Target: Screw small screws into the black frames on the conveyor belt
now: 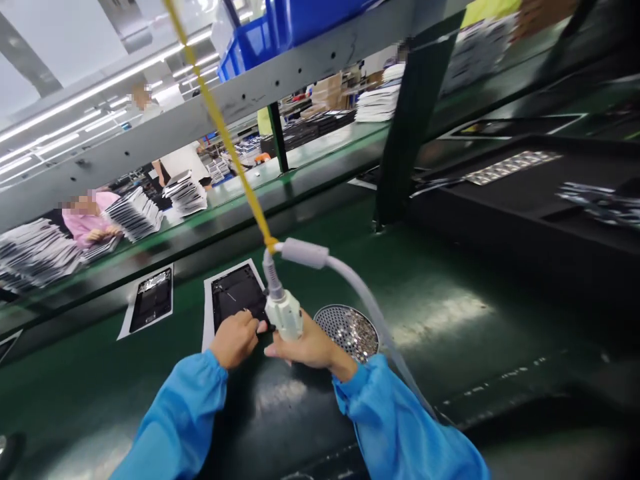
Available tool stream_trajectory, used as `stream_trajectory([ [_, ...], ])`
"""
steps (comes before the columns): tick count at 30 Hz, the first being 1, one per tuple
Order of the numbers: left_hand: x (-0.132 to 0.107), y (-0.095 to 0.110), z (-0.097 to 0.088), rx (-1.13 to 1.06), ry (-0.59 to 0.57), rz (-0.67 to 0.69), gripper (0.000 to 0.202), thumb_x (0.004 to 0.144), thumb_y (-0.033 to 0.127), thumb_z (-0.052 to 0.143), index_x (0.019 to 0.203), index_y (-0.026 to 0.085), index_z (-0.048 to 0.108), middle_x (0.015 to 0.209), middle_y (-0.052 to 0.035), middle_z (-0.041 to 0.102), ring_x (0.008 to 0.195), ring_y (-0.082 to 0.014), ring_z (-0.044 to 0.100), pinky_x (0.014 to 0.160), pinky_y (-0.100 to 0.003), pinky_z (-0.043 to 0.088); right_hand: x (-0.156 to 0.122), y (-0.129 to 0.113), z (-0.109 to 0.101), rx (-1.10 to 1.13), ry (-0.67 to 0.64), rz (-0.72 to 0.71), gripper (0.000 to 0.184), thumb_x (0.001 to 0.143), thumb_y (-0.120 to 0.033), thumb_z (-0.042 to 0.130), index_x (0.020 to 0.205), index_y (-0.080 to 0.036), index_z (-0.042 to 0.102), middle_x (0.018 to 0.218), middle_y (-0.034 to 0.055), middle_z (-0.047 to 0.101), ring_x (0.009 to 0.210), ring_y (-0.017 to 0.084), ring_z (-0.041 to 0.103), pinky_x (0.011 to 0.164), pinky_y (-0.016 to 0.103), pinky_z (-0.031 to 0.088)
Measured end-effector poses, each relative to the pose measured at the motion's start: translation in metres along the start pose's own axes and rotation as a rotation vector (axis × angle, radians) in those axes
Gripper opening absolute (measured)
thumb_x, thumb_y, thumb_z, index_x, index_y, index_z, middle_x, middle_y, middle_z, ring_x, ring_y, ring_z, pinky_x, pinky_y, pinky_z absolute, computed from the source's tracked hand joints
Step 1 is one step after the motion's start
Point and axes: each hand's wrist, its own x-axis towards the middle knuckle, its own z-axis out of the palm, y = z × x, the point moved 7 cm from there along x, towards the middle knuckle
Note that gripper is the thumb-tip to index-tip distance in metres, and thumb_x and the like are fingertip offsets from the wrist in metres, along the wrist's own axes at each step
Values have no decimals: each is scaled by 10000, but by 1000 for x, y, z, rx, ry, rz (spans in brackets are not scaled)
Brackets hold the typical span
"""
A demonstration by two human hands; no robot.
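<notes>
My right hand [309,347] is closed around a white electric screwdriver [283,311] that stands upright over the near edge of a black device panel [236,293]. The panel lies on a white sheet [207,313] on the green belt. A grey hose [360,293] and a yellow cord [225,133] run up from the screwdriver. My left hand [235,339] rests on the panel's near edge with fingers curled, right beside the screwdriver tip. Both arms wear blue sleeves.
A round metal dish of small screws [349,329] sits just right of my right hand. A second panel on a sheet [150,301] lies to the left. A black post [400,133] stands behind. Across the line, a person in pink [87,217] works among stacked panels.
</notes>
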Motion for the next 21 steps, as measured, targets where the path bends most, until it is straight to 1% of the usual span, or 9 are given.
stream_trajectory([
  [2,-16,28,3,3,-6,62,207,856,118,441,884,176,638,897,-92,642,856,-217,602,721,-336,515,-2,-4,-12,-7,64,-40,359,609,-380,813,798,-148,616,442,-59,518,387,83,466,415,224,387],
  [4,-28,52,9,-29,1,88,204,853,119,447,903,173,638,909,-93,642,857,-223,601,700,-342,514,-3,-8,-23,-4,142,-83,388,644,-364,795,912,-144,623,458,-69,523,393,80,467,434,228,403],
  [6,-37,69,16,-75,22,91,171,847,143,484,909,173,641,913,-88,644,857,-226,599,690,-342,513,-3,-10,-32,-14,202,-113,406,646,-360,795,941,-143,620,467,-72,522,386,78,460,426,231,397],
  [8,-43,80,22,-118,67,74,147,854,168,510,913,172,645,895,-80,645,846,-223,595,687,-338,510,-3,-10,-38,-41,240,-128,409,634,-371,802,923,-147,619,464,-70,516,378,83,459,411,238,390],
  [11,-48,83,25,-175,157,25,182,916,215,478,951,170,650,869,-70,644,818,-205,585,691,-325,502,-2,-8,-42,-84,276,-142,397,640,-376,797,921,-158,620,451,-65,512,369,94,457,397,252,393],
  [13,-49,81,25,-192,176,14,208,939,221,455,971,173,655,874,-66,646,810,-198,577,678,-317,496,-2,-7,-46,-111,294,-150,386,650,-369,792,928,-163,622,441,-61,517,363,99,453,387,258,390],
  [17,-49,75,28,-183,91,16,215,893,128,484,993,190,665,938,-61,653,855,-206,568,681,-317,492,-1,-6,-56,-184,337,-156,384,637,-361,811,916,-169,631,436,-50,542,357,109,469,381,264,395],
  [19,-48,72,29,-192,58,10,251,877,101,485,1021,193,669,975,-65,657,878,-210,565,712,-324,494,-2,-8,-65,-217,376,-168,374,598,-353,837,860,-180,634,430,-51,547,353,114,477,374,267,400],
  [21,-48,68,29,-209,53,1,283,871,83,475,1044,189,672,1008,-74,657,895,-214,565,745,-335,496,-6,-13,-75,-209,429,-200,337,586,-340,843,805,-198,631,432,-58,544,357,119,489,368,270,409],
])
